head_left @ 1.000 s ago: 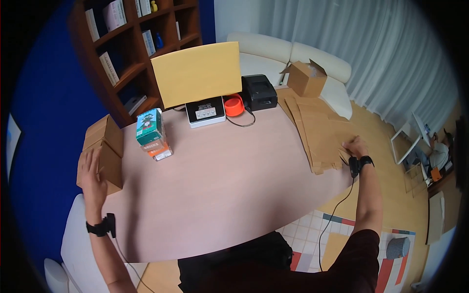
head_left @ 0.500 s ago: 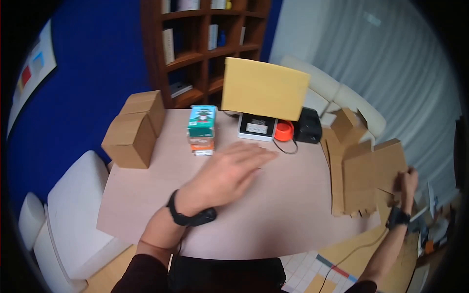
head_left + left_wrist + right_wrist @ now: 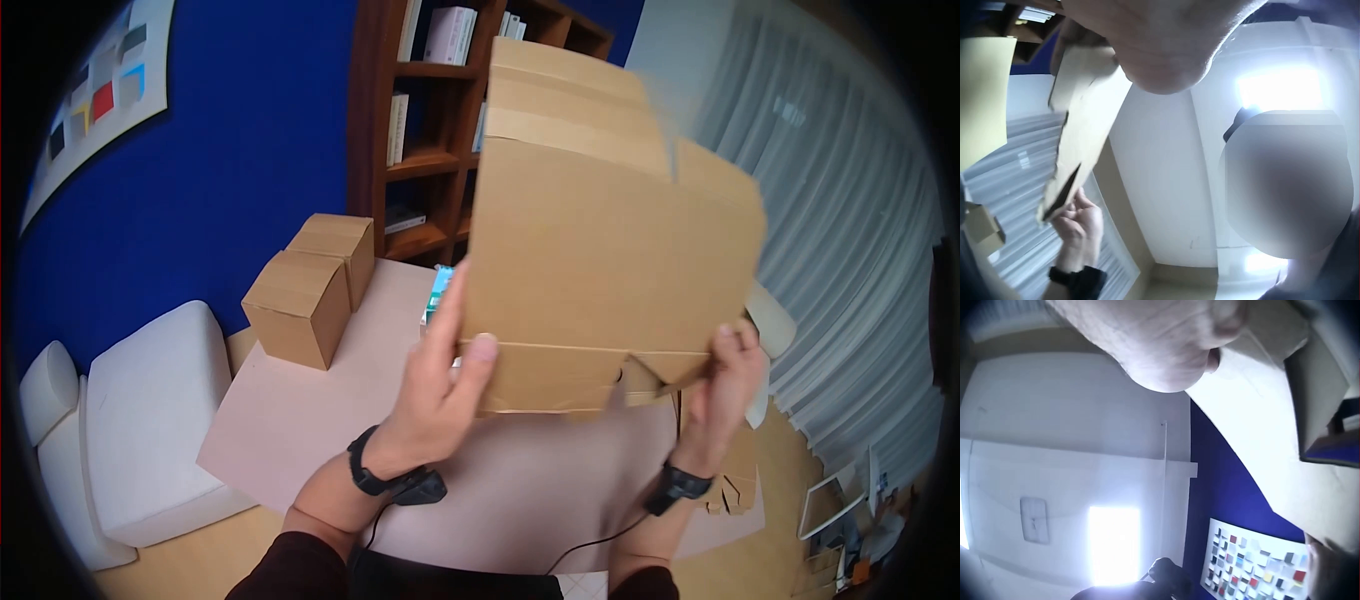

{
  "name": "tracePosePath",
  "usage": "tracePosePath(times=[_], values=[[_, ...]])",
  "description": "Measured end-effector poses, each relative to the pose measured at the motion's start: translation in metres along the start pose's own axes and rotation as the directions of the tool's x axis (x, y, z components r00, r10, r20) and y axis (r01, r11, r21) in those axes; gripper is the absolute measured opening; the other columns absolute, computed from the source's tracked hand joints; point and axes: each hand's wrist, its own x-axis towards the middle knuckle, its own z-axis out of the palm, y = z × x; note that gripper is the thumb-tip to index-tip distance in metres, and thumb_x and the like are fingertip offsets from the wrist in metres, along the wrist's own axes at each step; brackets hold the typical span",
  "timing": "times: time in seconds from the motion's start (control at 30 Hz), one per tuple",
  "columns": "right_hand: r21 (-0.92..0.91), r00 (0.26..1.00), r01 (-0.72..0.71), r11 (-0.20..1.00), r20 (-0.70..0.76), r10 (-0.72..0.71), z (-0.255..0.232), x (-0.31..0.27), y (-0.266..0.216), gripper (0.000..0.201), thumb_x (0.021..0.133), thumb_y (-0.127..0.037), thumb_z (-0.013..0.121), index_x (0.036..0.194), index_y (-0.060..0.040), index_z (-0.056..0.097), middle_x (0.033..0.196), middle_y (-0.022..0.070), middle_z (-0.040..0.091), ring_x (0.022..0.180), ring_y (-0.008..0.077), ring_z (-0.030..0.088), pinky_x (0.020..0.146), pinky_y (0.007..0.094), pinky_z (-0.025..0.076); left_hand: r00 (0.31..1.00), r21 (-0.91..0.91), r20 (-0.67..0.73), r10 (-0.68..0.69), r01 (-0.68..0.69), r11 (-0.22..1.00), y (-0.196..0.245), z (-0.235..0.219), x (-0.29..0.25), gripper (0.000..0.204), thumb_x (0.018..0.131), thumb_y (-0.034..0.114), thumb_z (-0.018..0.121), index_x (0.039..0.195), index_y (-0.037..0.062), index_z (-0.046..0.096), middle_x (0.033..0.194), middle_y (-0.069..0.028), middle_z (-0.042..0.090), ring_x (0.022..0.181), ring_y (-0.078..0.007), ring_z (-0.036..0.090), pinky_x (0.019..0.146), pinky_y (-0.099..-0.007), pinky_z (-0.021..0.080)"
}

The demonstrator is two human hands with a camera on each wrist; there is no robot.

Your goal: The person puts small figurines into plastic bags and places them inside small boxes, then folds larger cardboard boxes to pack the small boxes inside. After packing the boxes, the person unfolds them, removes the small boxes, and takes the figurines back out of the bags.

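Table (image 3: pixel 310 440) with two boxes (image 3: pixel 290 300); left hand (image 3: pixel 437 402) and right hand (image 3: pixel 722 398) hold one flattened carton (image 3: pixel 610 235).

The raised cardboard piece (image 3: pixel 610 240) fills the centre and upper right of the frame, barring the way forward between left hand (image 3: pixel 438 392) and right hand (image 3: pixel 725 395); below its lower edge, a hand could pass low over the desk (image 3: pixel 300 430); another lane runs at centre left, between two brown boxes (image 3: pixel 295 305) and the left hand, the green box (image 3: pixel 437 288) bounding its far end; flattened cardboard (image 3: pixel 740 462) lies at lower right.
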Motion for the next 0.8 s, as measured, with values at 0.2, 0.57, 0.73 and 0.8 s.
tracePosePath(times=[0.2, 0.57, 0.73, 0.8], values=[[0.263, 0.977, -0.213, 0.941, 0.048, 0.208, 0.027, -0.017, 0.055, 0.011, 0.103, -0.003, 0.063, 0.109, 0.0057, 0.069, 0.106, 0.013, 0.076, 0.095, 0.0184, 0.073, 0.091, 0.0308, 0.058, 0.994, -0.32, -0.084, -0.076, 0.045, 0.946, 0.005, -0.028, -0.001, 0.066, 0.112, 0.025, 0.048, 0.166, -0.008, 0.027, 0.164, -0.021, 0.046, 0.149, -0.025, 0.047, 0.124, -0.0376, 0.032], [0.25, 0.974, -0.223, 0.942, 0.015, 0.226, 0.049, -0.026, 0.055, 0.029, 0.103, -0.001, 0.06, 0.13, 0.0094, 0.062, 0.117, 0.0178, 0.075, 0.106, 0.0202, 0.073, 0.096, 0.0322, 0.057, 0.973, -0.436, 0.222, 0.067, 0.038, 0.899, -0.037, -0.025, -0.012, 0.09, 0.088, 0.017, 0.084, 0.162, -0.0044, 0.036, 0.158, -0.019, 0.051, 0.148, -0.028, 0.047, 0.119, -0.0403, 0.039], [0.12, 0.98, -0.165, 0.979, 0.129, 0.149, 0.056, -0.038, 0.044, 0.05, 0.104, -0.006, 0.061, 0.15, 0.0097, 0.049, 0.131, 0.0177, 0.071, 0.117, 0.021, 0.069, 0.106, 0.0345, 0.052, 0.981, -0.278, 0.19, 0.047, 0.008, 0.961, -0.036, -0.024, -0.021, 0.09, 0.088, 0.016, 0.084, 0.162, -0.0037, 0.035, 0.157, -0.0203, 0.051, 0.147, -0.0293, 0.049, 0.119, -0.041, 0.04], [0.026, 0.938, -0.189, 0.982, 0.302, 0.173, 0.064, -0.045, 0.029, 0.073, 0.102, -0.019, 0.069, 0.162, 0.0071, 0.036, 0.143, 0.0173, 0.064, 0.133, 0.0233, 0.06, 0.115, 0.0369, 0.045, 0.983, -0.197, 0.175, 0.051, -0.016, 0.98, -0.035, -0.025, -0.023, 0.09, 0.088, 0.016, 0.083, 0.162, -0.0033, 0.035, 0.156, -0.0209, 0.052, 0.146, -0.0299, 0.05, 0.118, -0.0414, 0.04]])
